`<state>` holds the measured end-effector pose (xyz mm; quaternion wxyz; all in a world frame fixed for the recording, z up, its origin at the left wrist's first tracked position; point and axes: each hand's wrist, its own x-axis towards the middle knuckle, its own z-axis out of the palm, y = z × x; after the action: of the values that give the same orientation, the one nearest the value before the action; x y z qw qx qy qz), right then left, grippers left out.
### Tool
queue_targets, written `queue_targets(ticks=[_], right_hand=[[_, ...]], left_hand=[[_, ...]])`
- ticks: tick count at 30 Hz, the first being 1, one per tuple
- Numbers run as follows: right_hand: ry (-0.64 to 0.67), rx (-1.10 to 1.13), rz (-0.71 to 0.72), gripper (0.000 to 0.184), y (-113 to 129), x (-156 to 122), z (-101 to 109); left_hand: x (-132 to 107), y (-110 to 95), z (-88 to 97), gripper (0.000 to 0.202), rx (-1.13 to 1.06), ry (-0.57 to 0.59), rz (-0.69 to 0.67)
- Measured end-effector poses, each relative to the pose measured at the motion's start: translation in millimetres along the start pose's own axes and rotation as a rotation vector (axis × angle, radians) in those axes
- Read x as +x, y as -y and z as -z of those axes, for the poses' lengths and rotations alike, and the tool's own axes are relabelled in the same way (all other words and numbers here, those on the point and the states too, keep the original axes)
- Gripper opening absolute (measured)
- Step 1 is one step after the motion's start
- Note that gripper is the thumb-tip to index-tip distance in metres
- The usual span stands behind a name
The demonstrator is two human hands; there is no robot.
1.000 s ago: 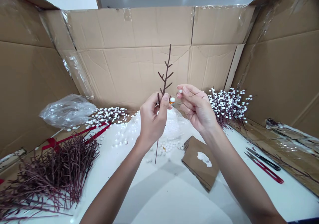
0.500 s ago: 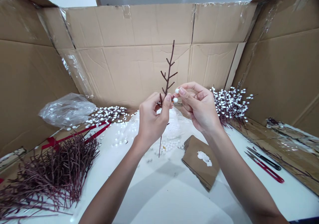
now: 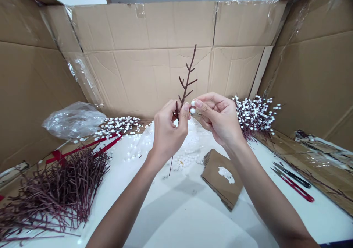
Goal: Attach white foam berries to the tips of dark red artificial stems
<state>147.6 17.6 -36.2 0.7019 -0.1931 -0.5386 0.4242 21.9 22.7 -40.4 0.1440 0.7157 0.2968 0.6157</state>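
My left hand (image 3: 171,124) is closed around a dark brown artificial twig (image 3: 188,79), held upright with its tip leaning right. Several short side stubs stick out of it, and its thin stem shows below the hand. Between thumb and forefinger, my right hand (image 3: 219,115) pinches a small white berry (image 3: 193,103) close to the twig's side. A second white berry (image 3: 192,111) sits just under it, beside my left thumb, apparently on a side stub. Whether the pinched berry touches a stub is hidden by the fingers.
Bare twigs (image 3: 68,185) are heaped at left. Berried twigs lie back left (image 3: 118,126) and back right (image 3: 256,113). Loose white berries (image 3: 190,160) and a plastic bag (image 3: 74,121) are behind. Cardboard (image 3: 215,189) with white paste and two thread snips (image 3: 293,183) lie right.
My right hand has moved slightly left, bringing the pinched berry nearer the twig. The twig has tilted, its top going right and its lower end left.
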Motion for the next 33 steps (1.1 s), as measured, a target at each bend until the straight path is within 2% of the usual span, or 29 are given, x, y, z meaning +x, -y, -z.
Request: queue_targets(ticks=[12, 24, 33], right_hand=[[-0.056, 0.063, -0.009, 0.016, -7.0, -1.8, -6.1], [0.049, 0.004, -0.083, 0.013, 0.2, 2.2, 1.1], [0.105, -0.066, -0.049, 0.011, 0.8, 2.7, 5.9]], left_hand=[[-1.2, 1.6, -2.4, 0.031, -0.007, -0.066, -0.007], [2.0, -2.6, 3.0, 0.029, 0.050, -0.041, -0.056], [2.2, -3.7, 6.0, 0.027, 0.057, 0.002, -0.069]])
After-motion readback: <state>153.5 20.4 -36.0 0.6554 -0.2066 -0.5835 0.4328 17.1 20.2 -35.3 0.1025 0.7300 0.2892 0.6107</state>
